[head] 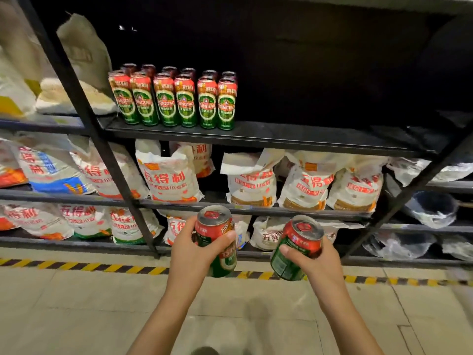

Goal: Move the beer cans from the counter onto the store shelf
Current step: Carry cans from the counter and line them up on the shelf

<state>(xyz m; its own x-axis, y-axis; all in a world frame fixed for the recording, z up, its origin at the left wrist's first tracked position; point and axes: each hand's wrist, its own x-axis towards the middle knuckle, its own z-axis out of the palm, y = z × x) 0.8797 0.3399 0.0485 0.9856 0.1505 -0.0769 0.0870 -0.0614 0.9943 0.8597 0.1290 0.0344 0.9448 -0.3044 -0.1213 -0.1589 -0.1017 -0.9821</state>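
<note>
Now both hands are raised in front of a black metal shelf unit (256, 135), each with one beer can. The left hand (190, 248) wraps a left can (216, 239) from its left side: the thumb lies across the red band near the top and the fingers curl round the far side, out of view. That can stands nearly upright, leaning a little to the right, its silver top turned toward the camera. The right hand (311, 260) grips a right can (297, 248) from the right, thumb pressed across the label where red meets green, fingers curled behind. This can tilts more, its top leaning right and away from the other. The two cans are near each other but apart, both held in the air below the level of the board that carries the shelved cans.

Up on that board, toward its left end, stands a block of shelved cans (174, 98), upright in two rows, six across the front and more behind, packed side by side. To their right the board is dark and bare.

Lower shelves carry white flour bags (169, 175) with red lettering, some leaning. Farther left, beyond a slanting black post (84, 111), sit more sacks. Below runs a pale floor (102, 303) with a yellow-and-black striped line (76, 266) along the foot of the unit.
</note>
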